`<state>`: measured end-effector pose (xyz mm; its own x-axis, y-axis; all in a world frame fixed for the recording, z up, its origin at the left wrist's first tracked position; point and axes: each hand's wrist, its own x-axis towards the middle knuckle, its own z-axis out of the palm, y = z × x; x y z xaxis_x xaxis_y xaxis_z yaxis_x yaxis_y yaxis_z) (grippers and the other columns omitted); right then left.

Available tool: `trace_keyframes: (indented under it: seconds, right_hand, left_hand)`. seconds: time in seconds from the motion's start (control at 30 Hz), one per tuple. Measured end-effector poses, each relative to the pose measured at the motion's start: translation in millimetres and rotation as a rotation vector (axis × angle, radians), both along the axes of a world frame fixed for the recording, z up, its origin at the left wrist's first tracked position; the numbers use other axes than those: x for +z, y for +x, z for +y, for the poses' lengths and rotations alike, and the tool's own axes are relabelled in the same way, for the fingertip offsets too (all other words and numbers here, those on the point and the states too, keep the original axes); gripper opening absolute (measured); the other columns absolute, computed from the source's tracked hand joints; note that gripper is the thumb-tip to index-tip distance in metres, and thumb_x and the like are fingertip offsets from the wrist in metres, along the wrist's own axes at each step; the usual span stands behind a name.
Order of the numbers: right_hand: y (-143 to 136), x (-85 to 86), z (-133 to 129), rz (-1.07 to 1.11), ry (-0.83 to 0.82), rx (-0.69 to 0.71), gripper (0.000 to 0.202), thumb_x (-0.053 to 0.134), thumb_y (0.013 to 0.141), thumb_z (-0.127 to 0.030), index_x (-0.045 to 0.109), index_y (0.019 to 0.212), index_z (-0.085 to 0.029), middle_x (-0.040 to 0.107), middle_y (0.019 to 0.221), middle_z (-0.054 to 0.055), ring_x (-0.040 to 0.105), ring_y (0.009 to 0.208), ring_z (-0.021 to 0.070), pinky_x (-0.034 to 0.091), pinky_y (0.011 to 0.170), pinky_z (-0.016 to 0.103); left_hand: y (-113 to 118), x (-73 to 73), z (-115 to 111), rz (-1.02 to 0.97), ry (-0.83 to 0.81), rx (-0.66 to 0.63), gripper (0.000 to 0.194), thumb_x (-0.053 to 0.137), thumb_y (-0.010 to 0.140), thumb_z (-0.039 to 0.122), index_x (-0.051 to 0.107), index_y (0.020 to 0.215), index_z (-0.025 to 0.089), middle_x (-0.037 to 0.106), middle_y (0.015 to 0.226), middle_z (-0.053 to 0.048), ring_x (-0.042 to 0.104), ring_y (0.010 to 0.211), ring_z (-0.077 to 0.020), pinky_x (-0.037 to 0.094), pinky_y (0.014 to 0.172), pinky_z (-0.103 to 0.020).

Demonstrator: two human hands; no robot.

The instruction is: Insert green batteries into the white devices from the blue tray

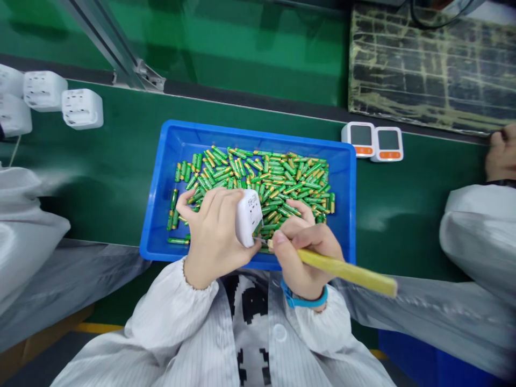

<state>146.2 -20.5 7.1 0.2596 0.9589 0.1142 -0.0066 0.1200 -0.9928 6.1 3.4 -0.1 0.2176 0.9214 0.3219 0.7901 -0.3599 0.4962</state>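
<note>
My left hand grips a small white device on edge above the batteries, its printed back turned to the right. Bits of green and gold show at the device's lower edge. My right hand is closed around a yellow-handled tool. The tool's thin metal tip reaches the device's lower right edge; whether it touches is too small to tell. Beneath both hands is a blue tray, holding many loose green-and-gold batteries.
Two white devices with grey screens and orange buttons lie right of the tray. Several white devices stand at far left. A metal post rises behind. Co-workers' sleeves flank both sides, with a person's hand at right.
</note>
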Motion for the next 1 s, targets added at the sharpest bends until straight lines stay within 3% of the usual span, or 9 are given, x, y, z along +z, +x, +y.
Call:
trace_keyframes:
  seconds: [0.1,0.23,0.37,0.43,0.53,0.73,1.0]
  right_hand:
    - [8.8,3.5,2.3,-0.125,-0.091,0.057,0.033,0.076,0.067,-0.013,0.049,0.055,-0.027,0.053,0.047,-0.012,0.046,0.046,0.0092,0.024,0.122,0.055]
    - [23.9,4.5,9.3,-0.061,-0.269,-0.188,0.035,0.077,0.071,-0.017,0.048,0.056,-0.027,0.052,0.052,-0.008,0.056,0.061,0.0131,0.036,0.116,0.053]
    - [22.2,8.4,7.6,0.113,-0.081,-0.352,0.030,0.076,0.072,-0.017,0.049,0.062,-0.028,0.052,0.053,-0.009,0.056,0.056,0.0139,0.044,0.106,0.058]
    - [15.2,11.0,4.7,0.210,-0.010,-0.281,0.026,0.072,0.074,-0.016,0.051,0.066,-0.029,0.051,0.049,-0.011,0.052,0.048,0.0128,0.044,0.105,0.060]
    - [6.5,10.2,2.8,0.274,-0.036,-0.135,0.023,0.067,0.075,-0.015,0.051,0.066,-0.028,0.052,0.046,-0.012,0.049,0.041,0.0118,0.042,0.107,0.059]
    - [5.6,-0.1,3.2,0.279,-0.032,-0.151,0.024,0.065,0.075,-0.012,0.050,0.066,-0.028,0.053,0.047,-0.012,0.048,0.042,0.0117,0.039,0.110,0.055]
    - [4.8,2.5,4.9,0.362,-0.129,-0.105,0.023,0.062,0.077,-0.013,0.046,0.068,-0.026,0.051,0.045,-0.013,0.047,0.042,0.0092,0.041,0.110,0.051]
  left_hand:
    - [0.7,-1.3,-0.6,0.082,0.008,0.025,0.051,0.070,0.064,0.032,0.050,0.110,0.022,0.068,0.106,-0.007,0.062,0.104,-0.0330,0.019,0.102,-0.057]
    - [-3.4,1.3,-1.9,0.002,-0.093,0.059,0.057,0.076,0.060,0.037,0.049,0.109,0.024,0.067,0.106,-0.006,0.062,0.103,-0.0317,0.025,0.100,-0.055]
    - [-10.1,5.3,-3.5,-0.138,-0.135,0.079,0.068,0.082,0.054,0.040,0.049,0.112,0.025,0.065,0.112,-0.005,0.060,0.104,-0.0306,0.032,0.097,-0.051]
    - [-11.7,6.6,-4.1,-0.192,-0.133,0.070,0.071,0.083,0.052,0.038,0.050,0.113,0.025,0.064,0.112,-0.005,0.060,0.104,-0.0298,0.036,0.097,-0.050]
    - [-12.9,7.4,-4.9,-0.258,-0.131,0.068,0.072,0.084,0.051,0.035,0.050,0.114,0.025,0.063,0.112,-0.005,0.060,0.103,-0.0291,0.040,0.093,-0.048]
    - [-15.1,6.3,-5.8,-0.329,-0.157,0.044,0.073,0.085,0.052,0.032,0.049,0.115,0.025,0.061,0.114,-0.006,0.061,0.105,-0.0292,0.045,0.090,-0.047]
    - [-15.7,6.6,-5.7,-0.416,-0.199,0.043,0.071,0.085,0.052,0.031,0.050,0.113,0.025,0.061,0.113,-0.006,0.061,0.105,-0.0289,0.047,0.089,-0.046]
